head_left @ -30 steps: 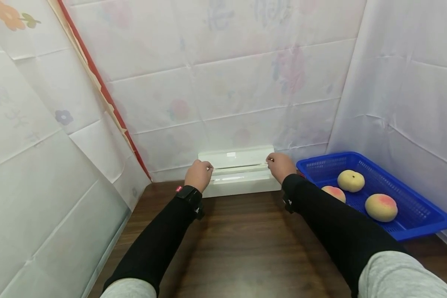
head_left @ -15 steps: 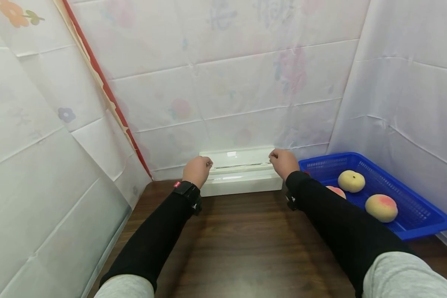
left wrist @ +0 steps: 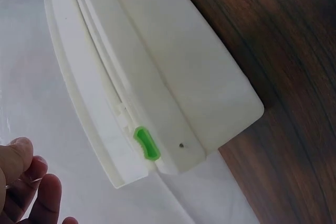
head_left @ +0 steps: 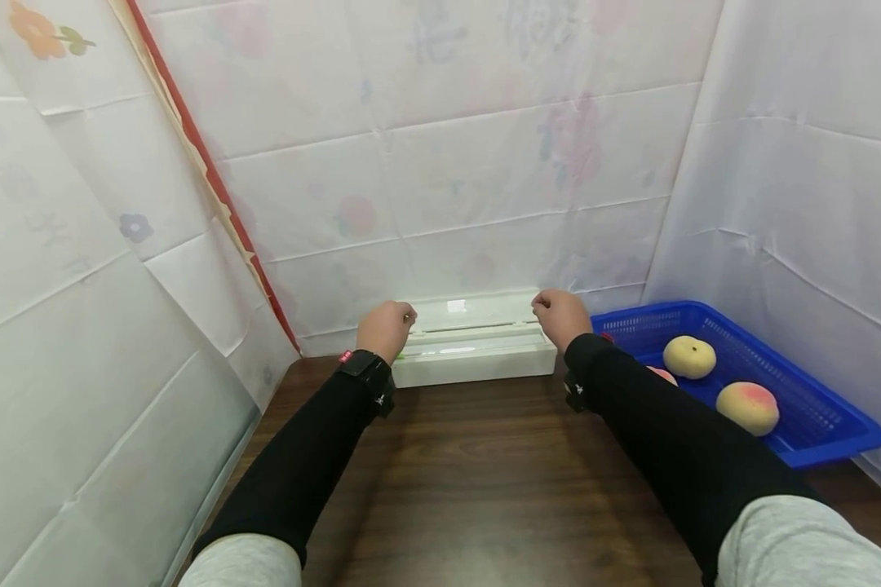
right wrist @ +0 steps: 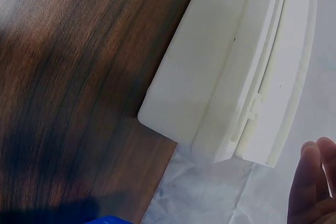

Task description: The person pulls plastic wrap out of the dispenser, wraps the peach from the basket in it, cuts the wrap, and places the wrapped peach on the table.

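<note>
A white cling film dispenser (head_left: pixel 477 368) stands at the back of the table with its lid (head_left: pixel 470 310) raised. At one end of its top, a green slider (left wrist: pixel 147 143) shows in the left wrist view. My left hand (head_left: pixel 384 330) is above the dispenser's left end, thumb and fingertips pinching the edge of the clear cling film (left wrist: pixel 4 121). Above the right end, my right hand (head_left: pixel 562 318) pinches too, fingertips pressed together at the other side. The film between the hands is transparent and barely visible.
To the right, a blue plastic basket (head_left: pixel 815 391) holds several peaches (head_left: pixel 747 408), one partly hidden by my right sleeve. White printed sheeting (head_left: pixel 440 179) hangs close behind the dispenser and along both sides of the brown wooden table (head_left: pixel 455 489).
Both hands have risen slightly and drawn a little apart, away from the dispenser's slot. More of the dispenser's front and top now shows between them. The basket and peaches stay put.
</note>
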A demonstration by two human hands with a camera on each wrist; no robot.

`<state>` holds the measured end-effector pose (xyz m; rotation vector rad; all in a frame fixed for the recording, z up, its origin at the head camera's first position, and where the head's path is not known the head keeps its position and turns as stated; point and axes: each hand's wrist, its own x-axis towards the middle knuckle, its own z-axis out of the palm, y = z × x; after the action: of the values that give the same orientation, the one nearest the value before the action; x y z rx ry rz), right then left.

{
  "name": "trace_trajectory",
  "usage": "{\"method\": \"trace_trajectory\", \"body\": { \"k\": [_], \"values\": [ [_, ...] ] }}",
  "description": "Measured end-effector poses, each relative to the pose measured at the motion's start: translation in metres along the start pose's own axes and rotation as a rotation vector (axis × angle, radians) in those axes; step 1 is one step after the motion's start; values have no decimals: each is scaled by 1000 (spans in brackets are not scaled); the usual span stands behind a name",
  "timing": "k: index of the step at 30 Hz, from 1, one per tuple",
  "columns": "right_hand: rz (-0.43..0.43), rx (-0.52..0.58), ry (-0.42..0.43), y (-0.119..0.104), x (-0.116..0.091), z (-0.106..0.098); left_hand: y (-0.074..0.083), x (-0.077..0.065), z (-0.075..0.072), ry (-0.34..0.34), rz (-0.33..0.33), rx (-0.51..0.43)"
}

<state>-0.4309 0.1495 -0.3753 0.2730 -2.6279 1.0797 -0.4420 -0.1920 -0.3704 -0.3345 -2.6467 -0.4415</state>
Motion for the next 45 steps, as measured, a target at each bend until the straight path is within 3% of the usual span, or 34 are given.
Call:
{"method": "trace_trajectory", "body": {
  "k": [24, 33, 39, 45],
  "values": [
    [-16, -23, 35, -2, 9, -9, 4, 11, -13, 19, 12, 14],
    [-16, -27, 38, -1, 13, -12, 8, 17, -18, -7, -2, 4],
    [-46, -29, 69, -4, 22, -16, 7, 27, -22, 30, 6, 18],
    [-41, -49, 57, -5, 23, -17, 6, 27, -22, 39, 24, 40]
  ]
}}
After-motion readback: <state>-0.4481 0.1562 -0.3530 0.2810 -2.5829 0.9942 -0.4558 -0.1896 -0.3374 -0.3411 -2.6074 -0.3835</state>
